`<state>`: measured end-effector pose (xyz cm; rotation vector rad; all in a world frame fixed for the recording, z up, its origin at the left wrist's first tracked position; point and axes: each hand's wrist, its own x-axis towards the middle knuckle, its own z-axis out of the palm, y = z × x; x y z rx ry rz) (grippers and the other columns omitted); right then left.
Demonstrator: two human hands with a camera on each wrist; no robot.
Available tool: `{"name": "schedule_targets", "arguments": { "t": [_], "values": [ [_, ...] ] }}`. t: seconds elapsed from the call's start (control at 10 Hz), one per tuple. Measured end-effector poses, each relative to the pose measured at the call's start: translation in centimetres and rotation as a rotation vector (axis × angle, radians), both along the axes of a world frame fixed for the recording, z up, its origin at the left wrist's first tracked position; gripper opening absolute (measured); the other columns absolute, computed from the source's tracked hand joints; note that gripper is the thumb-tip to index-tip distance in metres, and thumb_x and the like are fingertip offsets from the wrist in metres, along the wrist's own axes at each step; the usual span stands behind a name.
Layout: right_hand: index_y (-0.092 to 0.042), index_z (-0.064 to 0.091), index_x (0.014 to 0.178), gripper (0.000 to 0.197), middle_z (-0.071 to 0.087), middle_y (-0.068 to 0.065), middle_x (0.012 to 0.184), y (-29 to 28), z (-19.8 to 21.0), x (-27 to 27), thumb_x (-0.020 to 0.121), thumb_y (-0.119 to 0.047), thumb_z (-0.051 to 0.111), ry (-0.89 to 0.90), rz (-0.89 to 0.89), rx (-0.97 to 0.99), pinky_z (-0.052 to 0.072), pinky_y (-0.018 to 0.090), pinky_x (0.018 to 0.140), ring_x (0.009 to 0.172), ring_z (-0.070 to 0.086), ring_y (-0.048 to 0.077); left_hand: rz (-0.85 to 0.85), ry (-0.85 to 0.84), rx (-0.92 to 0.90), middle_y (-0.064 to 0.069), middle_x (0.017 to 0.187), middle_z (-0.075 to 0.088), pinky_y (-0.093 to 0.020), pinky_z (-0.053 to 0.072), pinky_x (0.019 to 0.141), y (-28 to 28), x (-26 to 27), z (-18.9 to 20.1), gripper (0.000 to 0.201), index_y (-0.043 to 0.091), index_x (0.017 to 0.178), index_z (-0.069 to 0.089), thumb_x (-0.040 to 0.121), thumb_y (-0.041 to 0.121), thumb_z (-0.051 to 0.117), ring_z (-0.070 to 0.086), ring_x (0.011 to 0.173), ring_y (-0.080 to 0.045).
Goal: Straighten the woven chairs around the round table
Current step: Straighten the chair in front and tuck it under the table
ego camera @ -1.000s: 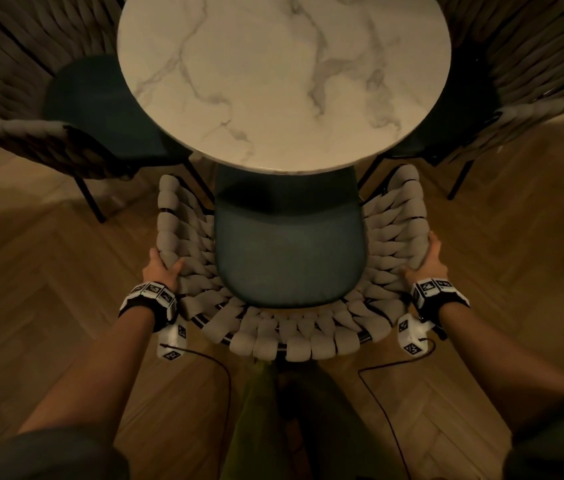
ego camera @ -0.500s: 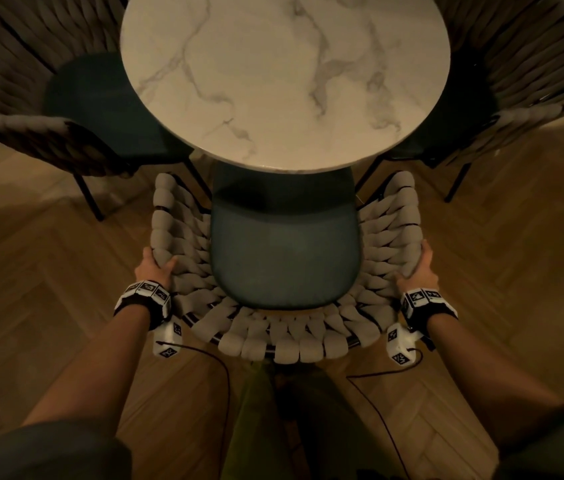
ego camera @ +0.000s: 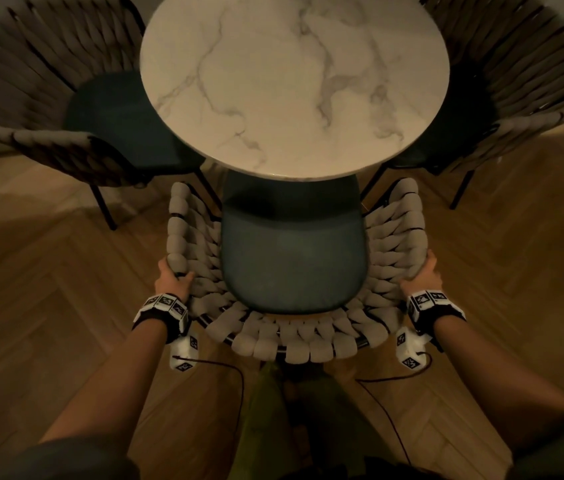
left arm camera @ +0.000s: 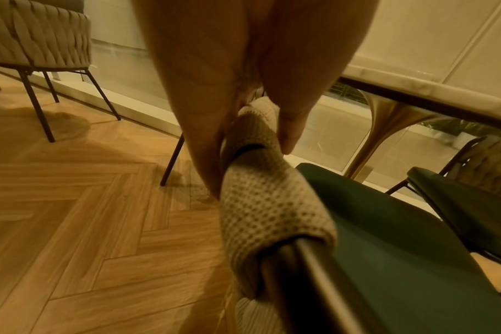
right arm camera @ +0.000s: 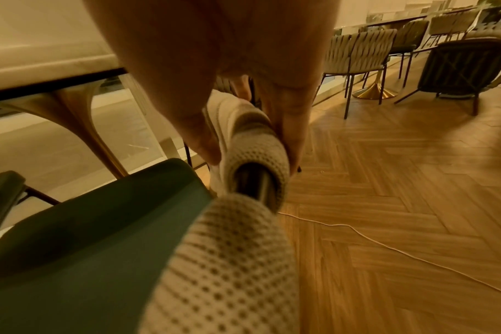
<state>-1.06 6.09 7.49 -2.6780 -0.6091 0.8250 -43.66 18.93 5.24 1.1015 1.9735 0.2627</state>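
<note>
A woven chair [ego camera: 294, 344] with beige braided straps and a dark teal seat stands right in front of me, its seat front tucked under the round marble table [ego camera: 291, 81]. My left hand [ego camera: 171, 280] grips the chair's left rim, thumb inside and fingers outside; the left wrist view shows it pinching a woven strap [left arm camera: 261, 180]. My right hand [ego camera: 424, 275] grips the right rim in the same way, closed round a strap [right arm camera: 252, 144]. Two more woven chairs stand at the table, one at the left [ego camera: 31, 98] and one at the right [ego camera: 516, 81].
Herringbone wood floor [ego camera: 48, 289] lies all round. A thin cable [right arm camera: 386, 246] runs over the floor on my right. More chairs [right arm camera: 360, 52] and a table with a gold foot stand further off to the right. A glass wall is behind the table.
The chair has slid forward toward the table, with both hands holding its rim throughout. Its seat now reaches a little further under the tabletop.
</note>
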Motion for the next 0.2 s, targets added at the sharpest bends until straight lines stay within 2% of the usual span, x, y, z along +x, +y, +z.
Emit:
{"name": "schedule_targets", "arguments": {
  "t": [0.1, 0.2],
  "values": [
    [-0.021, 0.019, 0.148, 0.081, 0.027, 0.022, 0.146, 0.5, 1.7, -0.8, 0.081, -0.012, 0.064, 0.022, 0.07, -0.069, 0.046, 0.053, 0.098, 0.124, 0.041, 0.047, 0.013, -0.029, 0.013, -0.025, 0.14, 0.046, -0.049, 0.047, 0.098, -0.5, 0.0, 1.9, 0.074, 0.017, 0.148, 0.021, 0.088, 0.02, 0.063, 0.051, 0.122, -0.045],
    [-0.019, 0.043, 0.137, 0.059, 0.038, 0.015, 0.143, 1.6, 5.7, -1.9, 0.083, -0.019, 0.066, 0.049, 0.267, 0.047, 0.045, 0.048, 0.1, 0.127, 0.042, 0.037, 0.0, -0.083, 0.099, -0.019, 0.139, 0.049, -0.04, 0.049, 0.084, -3.1, -0.2, 4.0, 0.062, 0.014, 0.146, 0.028, 0.092, 0.021, 0.056, 0.055, 0.118, -0.039]
  ]
}}
